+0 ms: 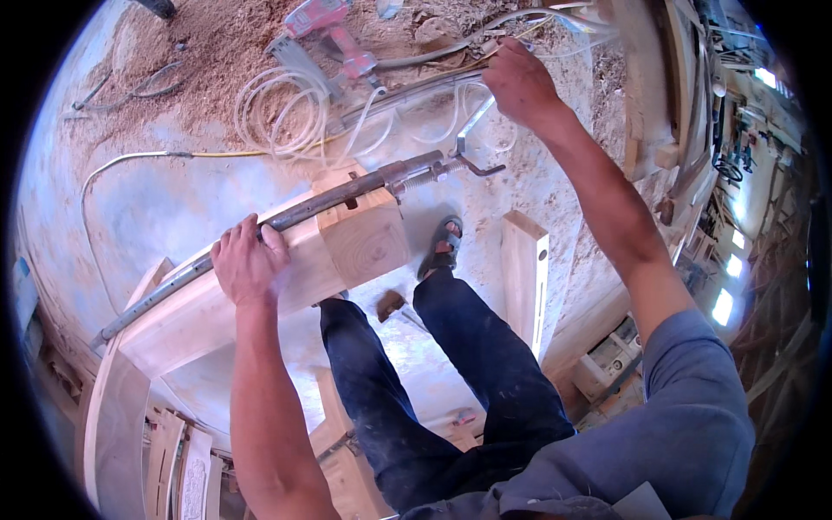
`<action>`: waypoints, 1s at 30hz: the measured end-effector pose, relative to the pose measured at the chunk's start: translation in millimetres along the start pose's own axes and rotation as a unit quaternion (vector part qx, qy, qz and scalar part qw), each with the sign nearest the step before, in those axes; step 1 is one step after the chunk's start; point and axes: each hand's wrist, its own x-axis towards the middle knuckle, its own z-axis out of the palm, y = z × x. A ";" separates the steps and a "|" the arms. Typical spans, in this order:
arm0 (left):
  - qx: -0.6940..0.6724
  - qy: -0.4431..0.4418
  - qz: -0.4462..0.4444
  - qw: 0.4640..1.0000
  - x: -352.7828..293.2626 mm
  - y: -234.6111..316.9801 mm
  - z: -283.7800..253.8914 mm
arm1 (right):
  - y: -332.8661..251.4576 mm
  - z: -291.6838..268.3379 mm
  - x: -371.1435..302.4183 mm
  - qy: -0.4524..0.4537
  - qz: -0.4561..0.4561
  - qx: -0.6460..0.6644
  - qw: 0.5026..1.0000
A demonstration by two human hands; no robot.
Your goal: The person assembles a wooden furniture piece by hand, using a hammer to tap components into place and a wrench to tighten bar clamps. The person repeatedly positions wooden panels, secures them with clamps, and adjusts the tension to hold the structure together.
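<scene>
A long pipe clamp (334,198) lies along the top of a pale timber beam (299,251). Its threaded screw (425,179) and a dark bent crank (479,167) stick out past the beam's squared end. My left hand (251,260) is closed over the pipe, near the middle of its length. Farther off to the right, my right hand (523,85) is closed on the upper end of a silver metal bar (475,121), which slants down to the clamp's screw end. The fingers hide the bar's top.
Coiled clear hose (282,113) and a pink drill-like tool (334,35) lie by a sawdust heap (191,78). A cable (230,154) crosses the floor. An upright board (524,277) stands right of my legs. A wooden crosspiece (121,407) meets the beam's left end.
</scene>
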 end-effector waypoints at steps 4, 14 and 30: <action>-0.005 -0.011 -0.006 1.000 -0.4 -0.5 -0.1 | -38.5 -63.6 -37.3 -0.111 0.086 -0.091 0.986; 0.025 -0.028 0.012 0.999 -1.0 3.7 -2.7 | -208.5 45.0 -222.4 -0.182 0.509 0.465 0.701; -0.127 -0.384 -0.093 0.910 50.0 -35.8 0.1 | -234.5 72.8 -158.8 -0.008 0.662 0.620 0.421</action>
